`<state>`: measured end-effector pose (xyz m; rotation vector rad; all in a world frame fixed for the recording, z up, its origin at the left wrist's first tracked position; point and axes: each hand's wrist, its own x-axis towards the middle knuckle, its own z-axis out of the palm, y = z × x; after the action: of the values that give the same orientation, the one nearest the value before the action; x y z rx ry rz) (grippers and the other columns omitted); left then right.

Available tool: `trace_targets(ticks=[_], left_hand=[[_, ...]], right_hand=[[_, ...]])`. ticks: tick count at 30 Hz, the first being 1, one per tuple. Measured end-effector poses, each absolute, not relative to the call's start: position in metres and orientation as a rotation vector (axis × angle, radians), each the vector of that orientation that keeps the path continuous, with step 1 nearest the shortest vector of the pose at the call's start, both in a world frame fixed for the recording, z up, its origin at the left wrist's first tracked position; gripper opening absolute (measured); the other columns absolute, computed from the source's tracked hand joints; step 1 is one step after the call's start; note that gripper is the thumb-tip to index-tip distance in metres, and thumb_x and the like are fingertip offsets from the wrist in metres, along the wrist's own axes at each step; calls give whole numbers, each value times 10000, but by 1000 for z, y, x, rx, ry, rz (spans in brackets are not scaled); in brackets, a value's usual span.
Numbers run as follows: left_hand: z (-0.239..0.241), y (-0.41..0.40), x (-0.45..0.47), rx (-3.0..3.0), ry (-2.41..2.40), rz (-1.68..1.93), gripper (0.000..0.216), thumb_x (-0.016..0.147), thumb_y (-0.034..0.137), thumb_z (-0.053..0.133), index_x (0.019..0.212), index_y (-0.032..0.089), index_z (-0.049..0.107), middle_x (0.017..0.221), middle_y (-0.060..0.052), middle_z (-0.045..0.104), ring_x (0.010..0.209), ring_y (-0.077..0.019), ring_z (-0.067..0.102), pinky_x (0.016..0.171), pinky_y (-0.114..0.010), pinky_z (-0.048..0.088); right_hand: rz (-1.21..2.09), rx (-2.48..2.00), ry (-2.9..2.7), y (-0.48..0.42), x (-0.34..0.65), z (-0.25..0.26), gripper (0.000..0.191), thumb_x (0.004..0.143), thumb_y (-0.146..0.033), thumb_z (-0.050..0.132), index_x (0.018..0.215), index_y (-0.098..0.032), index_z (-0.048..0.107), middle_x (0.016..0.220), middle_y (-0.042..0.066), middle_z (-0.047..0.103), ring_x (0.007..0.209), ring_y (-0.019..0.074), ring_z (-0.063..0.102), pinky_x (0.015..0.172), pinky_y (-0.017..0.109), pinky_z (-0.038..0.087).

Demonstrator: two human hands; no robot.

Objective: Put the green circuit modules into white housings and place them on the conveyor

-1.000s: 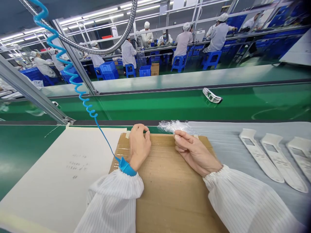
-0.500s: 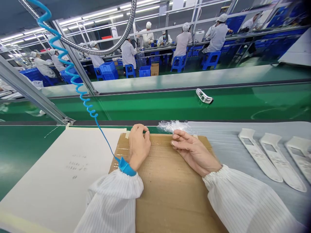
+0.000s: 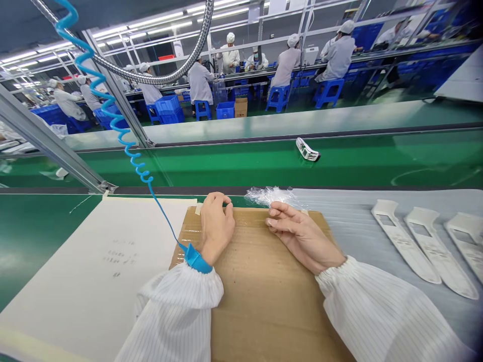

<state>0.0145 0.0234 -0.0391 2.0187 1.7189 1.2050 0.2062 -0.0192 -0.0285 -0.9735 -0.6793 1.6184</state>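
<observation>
Two bare hands over one flat corrugated cardboard sheet (image 3: 260,306): the left hand (image 3: 216,227) rests at the sheet's far edge, its fingers curled inward, and whether anything lies inside that curl cannot be told; the right hand (image 3: 302,237) lies open, its fingers (image 3: 278,213) loosely apart and pinching nothing, just below one crumpled, clear plastic film (image 3: 269,196), a glossy wad at the far edge of the cardboard. Two white pinstriped sleeves (image 3: 173,317) with gathered cuffs cover the forearms. One blue wrist strap (image 3: 195,259) circles the left wrist, and its coiled blue cord (image 3: 113,120) rises toward one ribbed steel hose (image 3: 151,75). Left of the cardboard lies one large, matte white paper sheet (image 3: 94,261) with faint grey printing; right of it, one pale grey sheet (image 3: 350,211), finely ribbed, carries three white elongated tapering plastic pieces (image 3: 405,241), each with a small rectangular window, set side by side. Beyond lies one green belt (image 3: 234,171) bearing one small white object (image 3: 307,149) — its exact kind is unclear. Further off: white-clad co-workers (image 3: 199,83) at benches, blue stools (image 3: 278,97), and blue crates (image 3: 167,109).
</observation>
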Motion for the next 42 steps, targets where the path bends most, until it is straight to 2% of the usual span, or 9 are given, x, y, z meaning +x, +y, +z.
trace_targets(ticks=[7,17,32,42], left_hand=[[-38,23,15,2005,1728,1179,148,846,45,529,835,186,573,1007,-69,630,1008,-224,576,921,-406,464],[-38,23,15,2000,1727,1181,142,856,50,531,834,181,581,1010,-71,628,1012,-222,573,916,-395,459],[-39,23,15,2020,1732,1165,148,843,40,534,822,181,577,1003,-69,626,1010,-222,575,913,-390,456],[-38,23,15,2014,1727,1164,148,845,47,537,816,186,577,999,-66,628,1002,-223,577,912,-395,458]], right_hand=[[1592,-1018,-694,-20,207,-31,425,567,-171,922,933,-280,737,910,-44,580,781,87,524,756,230,467],[1624,-985,-745,-19,207,-30,341,633,-194,893,910,-258,704,871,-43,552,713,80,505,700,236,447],[1641,-930,-789,-19,208,-34,385,657,-201,885,975,-294,688,921,-54,569,771,87,546,763,249,455],[1635,-954,-806,-18,207,-36,335,690,-196,873,961,-276,692,941,-47,560,793,67,541,818,218,465]])
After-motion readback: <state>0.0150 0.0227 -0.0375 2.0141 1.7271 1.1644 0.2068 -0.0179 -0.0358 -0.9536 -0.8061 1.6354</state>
